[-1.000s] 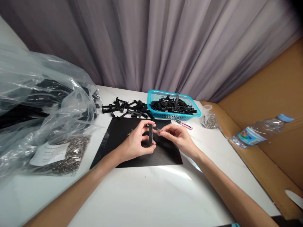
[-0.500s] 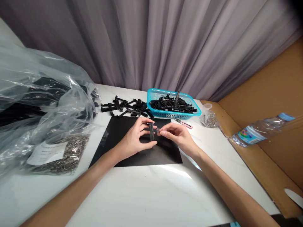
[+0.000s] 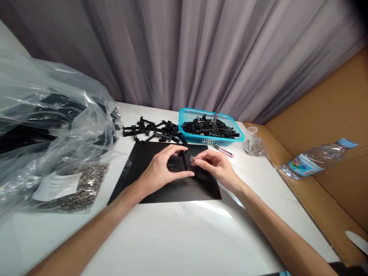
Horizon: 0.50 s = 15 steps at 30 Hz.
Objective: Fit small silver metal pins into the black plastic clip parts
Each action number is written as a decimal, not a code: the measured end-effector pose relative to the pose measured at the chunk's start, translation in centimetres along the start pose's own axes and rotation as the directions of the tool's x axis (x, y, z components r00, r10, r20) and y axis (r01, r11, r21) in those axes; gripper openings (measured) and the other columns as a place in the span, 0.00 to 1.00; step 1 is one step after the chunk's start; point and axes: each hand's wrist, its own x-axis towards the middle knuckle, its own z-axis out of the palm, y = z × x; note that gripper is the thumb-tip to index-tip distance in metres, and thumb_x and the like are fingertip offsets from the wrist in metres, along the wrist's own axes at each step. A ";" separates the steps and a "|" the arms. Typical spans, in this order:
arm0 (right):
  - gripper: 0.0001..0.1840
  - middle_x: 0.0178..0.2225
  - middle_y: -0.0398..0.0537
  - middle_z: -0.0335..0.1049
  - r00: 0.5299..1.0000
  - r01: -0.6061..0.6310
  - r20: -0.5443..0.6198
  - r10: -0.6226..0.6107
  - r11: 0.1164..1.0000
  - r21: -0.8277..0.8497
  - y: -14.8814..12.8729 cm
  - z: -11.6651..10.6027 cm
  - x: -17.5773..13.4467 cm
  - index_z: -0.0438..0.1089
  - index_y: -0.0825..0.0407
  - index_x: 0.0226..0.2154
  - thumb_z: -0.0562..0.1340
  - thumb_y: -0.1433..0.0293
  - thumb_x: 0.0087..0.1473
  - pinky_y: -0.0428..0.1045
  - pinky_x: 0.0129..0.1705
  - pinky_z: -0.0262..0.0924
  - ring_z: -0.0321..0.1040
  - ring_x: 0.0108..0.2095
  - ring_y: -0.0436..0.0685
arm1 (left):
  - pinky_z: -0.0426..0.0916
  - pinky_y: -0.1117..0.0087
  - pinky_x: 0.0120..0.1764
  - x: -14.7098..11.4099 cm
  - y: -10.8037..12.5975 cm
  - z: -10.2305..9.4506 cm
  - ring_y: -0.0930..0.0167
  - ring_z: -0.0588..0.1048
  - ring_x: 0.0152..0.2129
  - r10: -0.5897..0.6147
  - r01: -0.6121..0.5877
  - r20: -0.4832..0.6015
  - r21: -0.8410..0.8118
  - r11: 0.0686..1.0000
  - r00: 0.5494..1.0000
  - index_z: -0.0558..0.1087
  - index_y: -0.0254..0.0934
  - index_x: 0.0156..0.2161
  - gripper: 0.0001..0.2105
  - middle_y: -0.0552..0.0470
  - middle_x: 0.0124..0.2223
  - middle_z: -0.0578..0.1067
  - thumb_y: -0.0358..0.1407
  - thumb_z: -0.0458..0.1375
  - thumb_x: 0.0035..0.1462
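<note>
Over the black mat, my left hand grips a black plastic bracket-like piece by its ends, thumb below and fingers above. My right hand is just right of it, thumb and fingertips pinched on a cluster of small silvery metal parts. Their exact kind is too small to tell. A few tiny silvery bits lie on the mat, seen through the gap of my left hand.
Loose black plastic pieces lie behind the mat, beside a blue basket of similar pieces. Pink-handled snips and a small bag are at right, near a water bottle. Bags of metal parts and black pieces fill the left.
The black piece has turned in my left hand, and the fingers behind it have drawn back, leaving a wider gap. My right hand has stayed nearly still with the metal parts.
</note>
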 end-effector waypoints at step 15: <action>0.10 0.38 0.46 0.80 1.000 0.022 -0.001 -0.022 0.996 -0.087 -0.1 0.0 -0.2 0.81 0.47 0.37 0.72 0.59 0.57 0.49 0.39 0.66 0.74 0.36 0.54 | 0.73 0.60 0.61 -0.2 -0.3 0.0 0.64 0.76 0.54 0.205 -0.200 -0.067 0.073 0.977 0.977 0.67 0.42 0.62 0.33 0.47 0.58 0.74 0.36 0.73 0.53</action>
